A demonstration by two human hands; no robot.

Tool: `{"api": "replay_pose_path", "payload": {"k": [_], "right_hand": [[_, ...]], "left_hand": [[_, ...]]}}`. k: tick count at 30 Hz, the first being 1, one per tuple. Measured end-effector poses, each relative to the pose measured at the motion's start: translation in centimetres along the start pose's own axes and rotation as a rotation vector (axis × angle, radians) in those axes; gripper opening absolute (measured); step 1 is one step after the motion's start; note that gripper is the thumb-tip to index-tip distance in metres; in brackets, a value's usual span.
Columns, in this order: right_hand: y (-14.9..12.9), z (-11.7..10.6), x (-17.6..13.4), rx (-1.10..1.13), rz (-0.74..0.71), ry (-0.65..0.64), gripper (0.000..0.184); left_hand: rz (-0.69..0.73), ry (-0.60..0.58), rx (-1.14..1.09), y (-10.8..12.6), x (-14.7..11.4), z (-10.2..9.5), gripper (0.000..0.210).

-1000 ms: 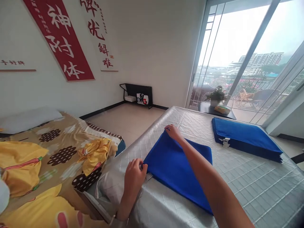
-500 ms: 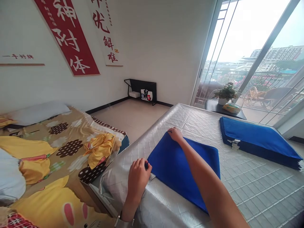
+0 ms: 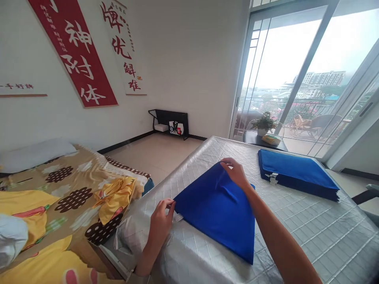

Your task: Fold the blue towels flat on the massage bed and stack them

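Observation:
A flat blue cloth (image 3: 219, 213) lies on the silver quilted mattress (image 3: 299, 221), a small white tag showing at its left corner. My left hand (image 3: 161, 217) pinches that left corner between thumb and fingers. At the far edge, my right hand (image 3: 236, 172) grips the cloth's far corner and holds it slightly raised, with creases running below the fingers. My right forearm passes over the cloth's right side and hides part of it. Farther right sits a neat stack of blue cloths (image 3: 297, 169) with white tags at its left end.
On the left is a bed with a patterned sheet (image 3: 79, 177), yellow clothes (image 3: 115, 197) and a pillow (image 3: 38, 154). A small black table (image 3: 281, 146) with a potted plant (image 3: 263, 122) stands by the sliding glass door. A black rack (image 3: 168, 118) is against the far wall.
My right hand has pulled the far corner of the cloth up and to the right, making creases. My left hand keeps hold of the left corner. The camera view has shifted up and right.

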State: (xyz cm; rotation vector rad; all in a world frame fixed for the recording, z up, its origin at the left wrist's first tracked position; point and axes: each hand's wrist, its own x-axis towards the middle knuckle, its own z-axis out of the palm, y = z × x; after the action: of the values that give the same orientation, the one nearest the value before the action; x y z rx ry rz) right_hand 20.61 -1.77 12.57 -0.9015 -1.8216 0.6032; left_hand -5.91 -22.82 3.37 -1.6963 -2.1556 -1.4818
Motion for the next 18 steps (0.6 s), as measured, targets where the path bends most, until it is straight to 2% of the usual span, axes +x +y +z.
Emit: {"api": "replay_pose_path", "payload": {"k": [4,7,13,18], "right_hand": [[-2.4,-4.4,-1.8,0.022,-0.059,0.04,0.029],[-3.9,-7.5,-2.4,-0.009,-0.094,0.118,0.032],[-5.3,-14.6,-3.3,-0.017,-0.144,0.341,0.032],[-6.3,-18.9,-4.8,0.028,-0.14,0.509,0.027]], "left_hand": [[0.092,0.066,0.005,1.7,1.3,-1.3,0.043],[0.234,0.126,0.053,4.3,3.7,-2.1,0.039],[0.578,0.22,0.124,11.9,9.2,-2.1,0.028],[0.657,0.389,0.062,18.1,10.8,-1.1,0.024]]}}
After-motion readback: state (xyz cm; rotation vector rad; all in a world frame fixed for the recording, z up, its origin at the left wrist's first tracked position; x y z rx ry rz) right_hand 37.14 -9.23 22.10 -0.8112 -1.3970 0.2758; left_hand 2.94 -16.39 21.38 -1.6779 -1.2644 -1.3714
